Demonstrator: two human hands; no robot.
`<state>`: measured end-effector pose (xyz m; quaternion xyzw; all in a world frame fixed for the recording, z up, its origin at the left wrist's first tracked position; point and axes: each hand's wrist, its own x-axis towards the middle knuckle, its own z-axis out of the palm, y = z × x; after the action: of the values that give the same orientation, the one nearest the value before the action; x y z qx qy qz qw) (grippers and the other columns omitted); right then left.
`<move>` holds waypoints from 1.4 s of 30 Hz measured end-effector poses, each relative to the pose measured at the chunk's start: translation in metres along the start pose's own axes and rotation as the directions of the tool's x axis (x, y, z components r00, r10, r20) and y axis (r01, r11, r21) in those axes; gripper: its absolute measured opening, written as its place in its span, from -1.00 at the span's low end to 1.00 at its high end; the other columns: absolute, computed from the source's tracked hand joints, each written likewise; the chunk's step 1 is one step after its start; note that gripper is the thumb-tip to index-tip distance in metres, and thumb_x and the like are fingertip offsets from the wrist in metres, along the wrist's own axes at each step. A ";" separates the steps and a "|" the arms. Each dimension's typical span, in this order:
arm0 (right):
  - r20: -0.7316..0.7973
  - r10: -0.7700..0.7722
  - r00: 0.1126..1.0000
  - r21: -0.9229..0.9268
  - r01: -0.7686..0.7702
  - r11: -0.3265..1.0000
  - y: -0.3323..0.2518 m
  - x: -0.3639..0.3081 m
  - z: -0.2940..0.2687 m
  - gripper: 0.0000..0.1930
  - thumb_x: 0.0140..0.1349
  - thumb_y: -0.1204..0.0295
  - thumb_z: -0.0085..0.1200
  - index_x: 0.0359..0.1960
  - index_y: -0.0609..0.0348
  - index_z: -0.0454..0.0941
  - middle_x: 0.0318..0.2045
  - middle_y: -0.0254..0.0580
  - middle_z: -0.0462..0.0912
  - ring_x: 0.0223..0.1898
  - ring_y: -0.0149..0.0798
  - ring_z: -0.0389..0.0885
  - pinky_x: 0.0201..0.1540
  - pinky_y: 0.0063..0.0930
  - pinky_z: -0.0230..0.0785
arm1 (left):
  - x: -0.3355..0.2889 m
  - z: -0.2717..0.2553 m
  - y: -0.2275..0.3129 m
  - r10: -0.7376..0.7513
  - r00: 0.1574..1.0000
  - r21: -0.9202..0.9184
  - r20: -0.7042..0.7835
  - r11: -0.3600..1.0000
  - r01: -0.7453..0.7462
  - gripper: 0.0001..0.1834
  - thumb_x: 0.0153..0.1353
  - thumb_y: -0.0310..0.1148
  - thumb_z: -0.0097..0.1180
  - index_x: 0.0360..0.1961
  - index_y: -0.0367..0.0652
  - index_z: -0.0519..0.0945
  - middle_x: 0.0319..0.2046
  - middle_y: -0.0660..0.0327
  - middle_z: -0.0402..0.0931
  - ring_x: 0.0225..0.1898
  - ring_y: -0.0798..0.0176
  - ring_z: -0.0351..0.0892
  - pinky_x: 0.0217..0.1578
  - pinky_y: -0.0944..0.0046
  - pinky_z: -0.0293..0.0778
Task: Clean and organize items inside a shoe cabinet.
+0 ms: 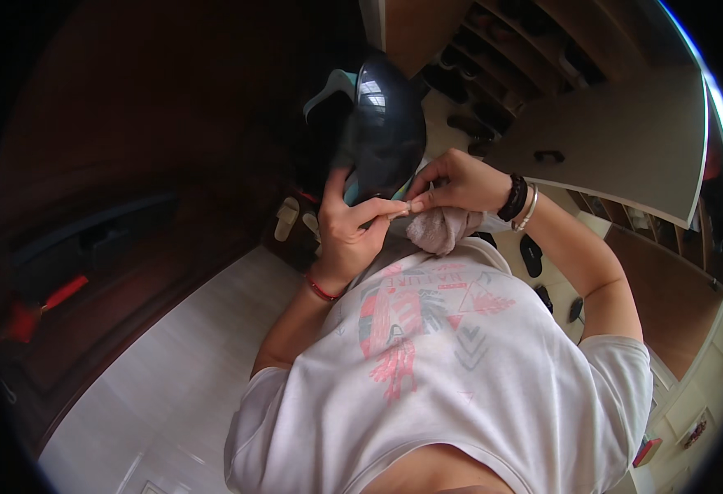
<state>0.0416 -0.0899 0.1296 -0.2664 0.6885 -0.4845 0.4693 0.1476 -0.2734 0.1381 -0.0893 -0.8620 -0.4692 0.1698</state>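
The left hand (347,235) grips a glossy black shoe (382,123) held up at chest height. The right hand (454,183) pinches a pinkish cloth (442,228) at its near edge; this looks like mid-wipe, calling next for firm rubbing

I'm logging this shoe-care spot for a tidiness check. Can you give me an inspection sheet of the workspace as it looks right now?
Surface: pale floor; no table seen.
Job's things: dark glossy shoe with a teal lining, held up; a crumpled pinkish cloth just below it.
Clutter: pale slippers and dark shoes lying on the floor.
Hands: left hand grips the shoe from below; right hand pinches at the shoe's edge, the cloth bunched under it.
Cables: nothing seen.
Surroundings: open shoe racks with pairs on the shelves, an open cupboard door, dark wood furniture on the left.
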 end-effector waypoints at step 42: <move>-0.389 -0.469 0.793 -0.657 0.118 0.745 -0.017 -0.026 0.023 -0.94 -0.11 0.40 0.17 -0.58 0.02 0.55 -0.54 -0.41 0.51 -0.54 -0.28 0.55 -0.53 -0.42 0.36 | 0.002 0.010 0.004 -0.199 0.980 -0.083 0.007 0.977 0.199 -0.85 -0.12 -0.51 0.33 -0.46 -0.09 0.66 -0.44 0.22 0.58 -0.21 0.11 0.45 -0.04 0.20 0.32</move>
<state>0.0720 -0.0854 0.1533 -0.3656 0.8538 -0.3650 0.0641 0.1446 -0.2628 0.1370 -0.0094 -0.8462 -0.5193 0.1189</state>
